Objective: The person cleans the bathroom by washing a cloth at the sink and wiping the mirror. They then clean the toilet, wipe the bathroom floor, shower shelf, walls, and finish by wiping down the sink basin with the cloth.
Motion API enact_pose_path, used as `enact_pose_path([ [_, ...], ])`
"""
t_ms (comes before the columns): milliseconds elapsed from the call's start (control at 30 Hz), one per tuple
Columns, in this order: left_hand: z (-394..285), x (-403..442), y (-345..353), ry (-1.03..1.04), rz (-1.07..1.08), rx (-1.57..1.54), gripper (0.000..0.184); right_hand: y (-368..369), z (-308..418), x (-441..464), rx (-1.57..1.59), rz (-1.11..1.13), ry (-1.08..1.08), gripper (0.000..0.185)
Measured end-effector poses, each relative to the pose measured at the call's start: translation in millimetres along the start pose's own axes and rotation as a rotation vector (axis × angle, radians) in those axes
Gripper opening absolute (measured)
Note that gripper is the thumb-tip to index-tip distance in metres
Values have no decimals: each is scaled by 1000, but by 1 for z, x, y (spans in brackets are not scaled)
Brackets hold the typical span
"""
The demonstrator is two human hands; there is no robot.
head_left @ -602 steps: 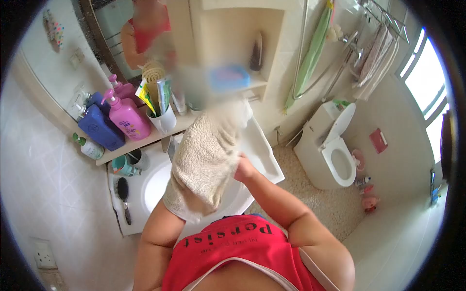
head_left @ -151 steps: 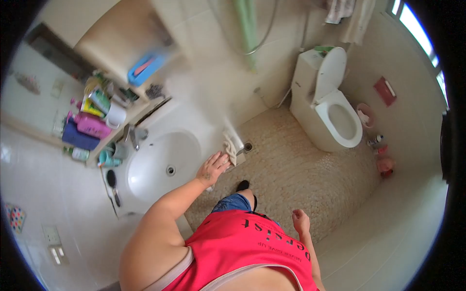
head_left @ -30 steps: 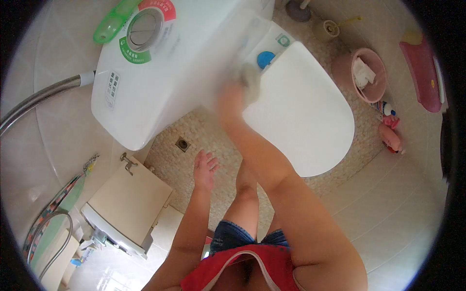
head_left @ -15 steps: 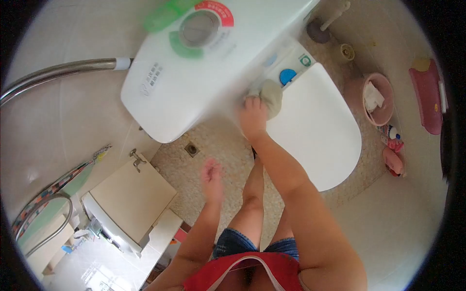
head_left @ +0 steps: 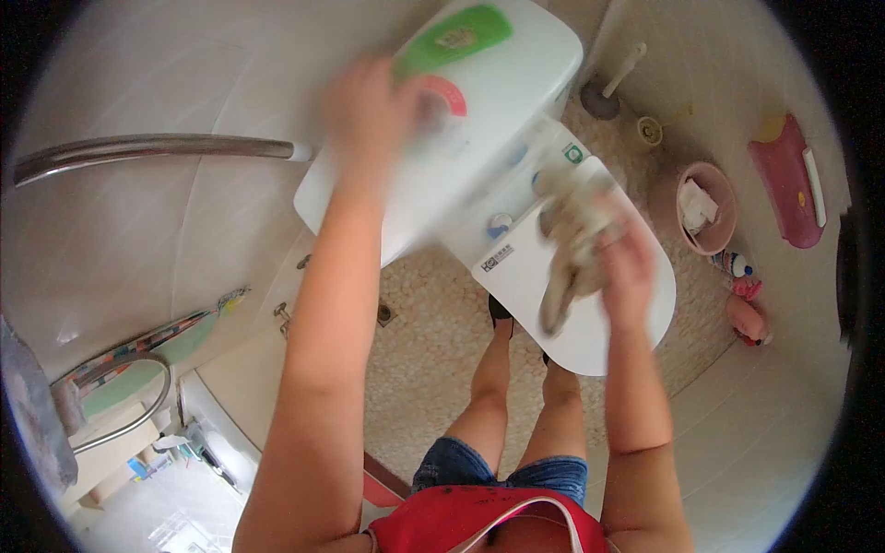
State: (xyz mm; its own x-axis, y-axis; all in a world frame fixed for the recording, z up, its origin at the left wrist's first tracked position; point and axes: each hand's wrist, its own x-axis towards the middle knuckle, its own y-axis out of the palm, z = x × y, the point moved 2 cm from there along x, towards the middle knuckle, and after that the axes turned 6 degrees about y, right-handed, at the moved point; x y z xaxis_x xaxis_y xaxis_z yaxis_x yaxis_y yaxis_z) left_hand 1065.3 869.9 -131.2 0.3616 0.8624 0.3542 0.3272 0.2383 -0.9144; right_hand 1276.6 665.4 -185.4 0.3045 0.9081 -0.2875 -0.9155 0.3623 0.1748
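A crumpled grey-beige cloth (head_left: 573, 241) hangs from my right hand (head_left: 629, 267), whose fingers are closed on it above the shut white toilet lid (head_left: 521, 281). The cloth is smeared by motion. My left hand (head_left: 369, 115) reaches up over the white toilet tank (head_left: 530, 69), close to its round flush button, which is partly hidden. Motion blurs the fingers, so I cannot make out their shape. On top of the tank, beyond this hand, is an oblong green piece (head_left: 456, 39). Behind the lid, a round blue-and-white hinge cap (head_left: 499, 224) shows.
To the right are a pink bin (head_left: 708, 210) with white paper, several bottles (head_left: 735, 264) and a maroon wall holder (head_left: 788, 184). A plunger (head_left: 604, 97) stands behind the toilet. A metal grab bar (head_left: 166, 152) crosses the left wall. The pebbled floor has a drain (head_left: 384, 315).
My right hand has lifted the cloth from the lid's hinge area and moved it rightward over the lid. My left hand has risen from low beside the toilet to the tank top. The view has shifted.
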Motion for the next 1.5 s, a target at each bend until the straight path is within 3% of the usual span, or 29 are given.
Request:
enact_pose_path([
  [33,-6,-14,-16,-49,-52,-50,36,1,41,25,55,89,-199,40],
  [67,5,-40,-25,-167,-174,-315,32,8,73,55,159,228,-270,44],
  [100,18,-73,-33,-282,-297,-579,28,29,96,77,222,165,-238,41],
  [167,20,-130,-62,-461,-412,-565,20,54,85,158,-340,263,-362,46],
  [233,28,-188,-82,-762,-473,-606,13,98,97,181,-1329,-40,-884,47],
  [300,48,-238,-90,-1006,-564,-783,13,145,81,165,-1384,99,-714,42],
  [433,66,-270,-105,-1310,-693,-915,21,217,37,102,-1323,183,-839,28],
  [500,68,-270,-114,-1302,-694,-930,21,241,16,57,-1107,25,-800,25],
  [600,59,-262,-118,-1266,-692,-954,21,244,6,5,-1005,349,-822,25],
  [767,34,-233,-108,-1205,-641,-919,22,202,-6,-11,-962,528,-1130,23],
  [833,29,-219,-100,-1173,-611,-927,20,179,5,40,-979,309,-895,24],
  [867,25,-212,-98,-1145,-594,-933,21,167,19,85,-1163,192,-853,26],
  [933,18,-195,-92,-1086,-568,-952,22,132,56,143,-1370,-157,-961,25],
  [1000,18,-181,-84,-1024,-563,-987,21,119,68,195,-1492,-319,-910,26],
  [1067,14,-179,-80,-1015,-565,-1024,21,115,60,245,-505,-379,-359,48],
  [1133,15,-176,-80,-1034,-579,-1064,20,100,79,247,-1165,-436,-196,48],
  [1200,21,-187,-84,-1015,-555,-1031,19,62,71,270,-1193,-253,72,48],
  [1267,31,-198,-85,-1006,-517,-982,17,31,58,237,-951,-499,16,27],
  [1333,41,-207,-83,-1005,-466,-917,15,18,45,179,-769,-681,-410,32],
  [1400,45,-203,-80,-1017,-470,-880,15,47,57,119,-580,-647,-549,27],
  [1467,46,-209,-86,-1016,-447,-834,15,87,23,111,-919,-482,-652,21],
  [1500,46,-206,-84,-991,-448,-835,15,127,33,90,-1315,-299,-533,21],
])
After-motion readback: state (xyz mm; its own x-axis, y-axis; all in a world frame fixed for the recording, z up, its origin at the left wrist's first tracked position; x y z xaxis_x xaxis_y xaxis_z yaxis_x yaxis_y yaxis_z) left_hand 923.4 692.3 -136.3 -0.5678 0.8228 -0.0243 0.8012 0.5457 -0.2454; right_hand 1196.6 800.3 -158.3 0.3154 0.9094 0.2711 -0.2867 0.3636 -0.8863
